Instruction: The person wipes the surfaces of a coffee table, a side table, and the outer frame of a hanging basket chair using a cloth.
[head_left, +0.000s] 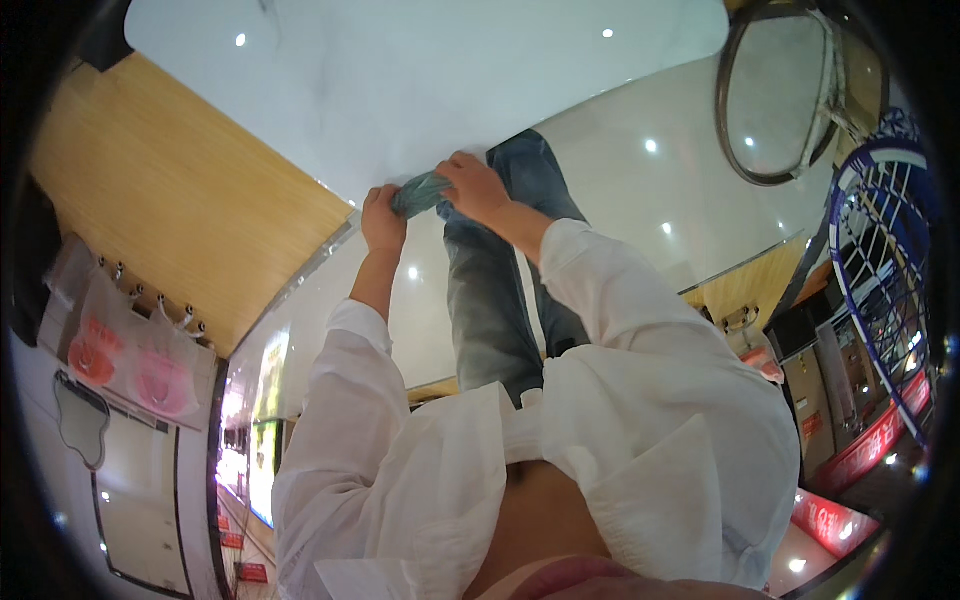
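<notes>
A rolled, crumpled green bundle (421, 195) lies between my two hands, near the edge of the white marbled table (420, 82). I cannot tell whether it is cloth or thin plastic. My left hand (384, 219) is closed around its left end. On its right end, the fingers of my right hand (474, 186) grip from above. Below the bundle are my legs in dark jeans (487, 300), with one knee reaching to the table's edge.
Left of the table is a wooden surface (180, 180). Plastic bags (142, 367) with pink and orange contents hang from hooks at the far left. A round-framed piece (721, 105) stands upper right, near a blue-and-white woven seat (844, 195). Pale glossy floor (622, 195) shows between.
</notes>
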